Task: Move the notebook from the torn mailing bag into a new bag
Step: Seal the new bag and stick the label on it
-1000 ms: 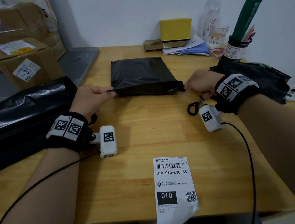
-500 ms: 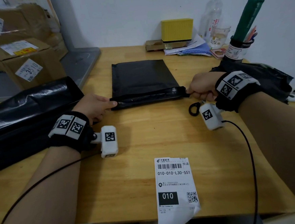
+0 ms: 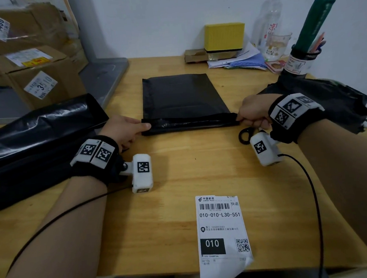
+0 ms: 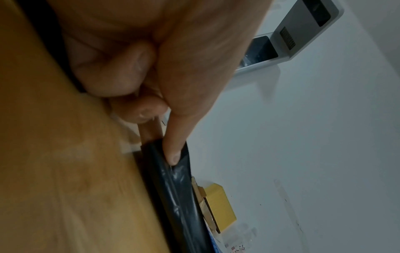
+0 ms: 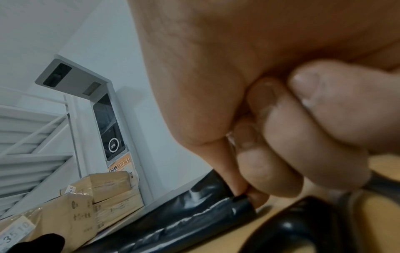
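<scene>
A flat black mailing bag (image 3: 183, 97) lies mid-table, its near flap (image 3: 188, 123) folded over onto it as a narrow strip. My left hand (image 3: 143, 128) pinches the flap's left end, thumb on top; the left wrist view shows the thumb tip on the glossy flap (image 4: 173, 188). At the flap's right corner (image 5: 194, 210), my right hand (image 3: 240, 119) pinches between thumb and forefinger, other fingers curled. A crumpled black bag (image 3: 333, 98) lies behind the right wrist. No notebook is in sight.
A pile of black bags (image 3: 35, 139) lies at the left, and a printed shipping label (image 3: 222, 228) overhangs the near table edge. Black scissor handles (image 3: 244, 134) sit under my right hand. Cardboard boxes (image 3: 41, 79), a yellow box (image 3: 225, 36) and a pen holder (image 3: 303, 61) line the back.
The bag's near edge, lifted a second ago, is now folded over and lies flat on the bag. Both hands stayed at its ends.
</scene>
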### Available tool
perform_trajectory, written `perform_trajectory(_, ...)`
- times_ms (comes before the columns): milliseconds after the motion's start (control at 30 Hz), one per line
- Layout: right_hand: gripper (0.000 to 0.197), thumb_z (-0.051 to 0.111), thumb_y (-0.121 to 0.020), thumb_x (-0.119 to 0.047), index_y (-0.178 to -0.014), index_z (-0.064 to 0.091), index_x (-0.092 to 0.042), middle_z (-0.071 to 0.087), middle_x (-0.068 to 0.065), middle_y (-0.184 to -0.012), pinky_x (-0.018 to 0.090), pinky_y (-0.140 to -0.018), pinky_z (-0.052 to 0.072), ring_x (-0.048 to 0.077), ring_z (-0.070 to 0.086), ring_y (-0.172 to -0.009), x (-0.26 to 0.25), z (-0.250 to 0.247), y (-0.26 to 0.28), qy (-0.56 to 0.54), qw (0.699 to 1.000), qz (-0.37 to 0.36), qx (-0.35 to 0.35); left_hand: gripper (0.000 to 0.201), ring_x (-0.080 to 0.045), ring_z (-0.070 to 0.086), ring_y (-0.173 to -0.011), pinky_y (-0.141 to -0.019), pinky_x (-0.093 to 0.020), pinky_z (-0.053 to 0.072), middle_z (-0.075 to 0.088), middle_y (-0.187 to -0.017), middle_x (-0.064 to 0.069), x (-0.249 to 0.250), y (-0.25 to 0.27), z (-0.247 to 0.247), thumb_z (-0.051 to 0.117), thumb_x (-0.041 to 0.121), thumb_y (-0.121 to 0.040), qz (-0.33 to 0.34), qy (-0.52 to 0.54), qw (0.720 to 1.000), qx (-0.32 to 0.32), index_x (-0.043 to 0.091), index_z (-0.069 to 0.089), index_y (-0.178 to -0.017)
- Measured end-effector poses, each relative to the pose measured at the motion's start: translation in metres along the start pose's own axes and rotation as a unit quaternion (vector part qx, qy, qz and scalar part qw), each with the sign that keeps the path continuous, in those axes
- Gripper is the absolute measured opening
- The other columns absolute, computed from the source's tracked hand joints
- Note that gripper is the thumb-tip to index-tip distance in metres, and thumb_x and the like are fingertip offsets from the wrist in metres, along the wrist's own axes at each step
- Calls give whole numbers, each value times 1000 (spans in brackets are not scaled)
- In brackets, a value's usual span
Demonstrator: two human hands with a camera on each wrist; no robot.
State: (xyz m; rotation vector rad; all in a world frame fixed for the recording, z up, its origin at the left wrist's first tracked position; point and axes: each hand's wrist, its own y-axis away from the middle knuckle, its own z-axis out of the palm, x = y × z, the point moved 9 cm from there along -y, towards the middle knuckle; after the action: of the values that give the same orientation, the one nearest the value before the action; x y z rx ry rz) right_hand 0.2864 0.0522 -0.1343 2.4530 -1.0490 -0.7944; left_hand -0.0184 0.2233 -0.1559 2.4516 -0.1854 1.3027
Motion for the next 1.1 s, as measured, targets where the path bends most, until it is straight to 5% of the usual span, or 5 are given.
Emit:
perform_trajectory(300, 23, 54, -102, -27, -108, 70, -11, 59, 10, -80, 28, -50, 39, 22, 45, -56, -19, -47, 25, -104, 975, -102, 169, 37, -15, 51, -62, -55, -28, 42, 58, -79, -2, 18, 10, -13, 80, 37, -81, 54, 54, 996, 51, 17, 62, -105)
perform_trajectory(433, 30, 54, -104, -33, -102, 74, -11, 36, -1, -58, 25, -43, 25, 14, 30, -46, -57, -17, 43, -162, 964, -207, 50, 19, -13, 56, -60, -53, -23, 45, 63, -77, -1, 50, 30, -4, 69, 32, -92, 146, 146, 979, 3, 13, 65, -92)
perform_trajectory(633, 31, 46, -109, -28, -109, 65, -3, 53, 2, -62, 18, -34, 23, 7, 31, -43, -95, 35, 30, -311, 922, -204, -106, 33, -25, 73, -101, -90, -36, 56, 75, -109, -13, 60, 40, 52, 51, 31, -102, 60, 282, 933, -218, 5, 65, -116)
perform_trajectory(967, 32, 41, -110, -28, -84, 51, -13, 60, 9, -70, 15, -32, 24, 10, 46, -46, -100, 67, -12, -572, 800, -92, -159, 48, -36, 64, -116, -96, -41, 53, 66, -125, -25, 41, 20, 78, 47, 30, -102, -96, 331, 896, -280, -4, 52, -134)
perform_trajectory(1100, 30, 42, -110, -26, -86, 52, -12, 67, 10, -78, 17, -40, 34, 16, 58, -60, -107, 76, -16, -568, 802, -87, -166, 50, -35, 64, -117, -97, -41, 53, 66, -124, -25, 35, 16, 79, 47, 31, -102, -111, 342, 890, -280, -7, 52, -134)
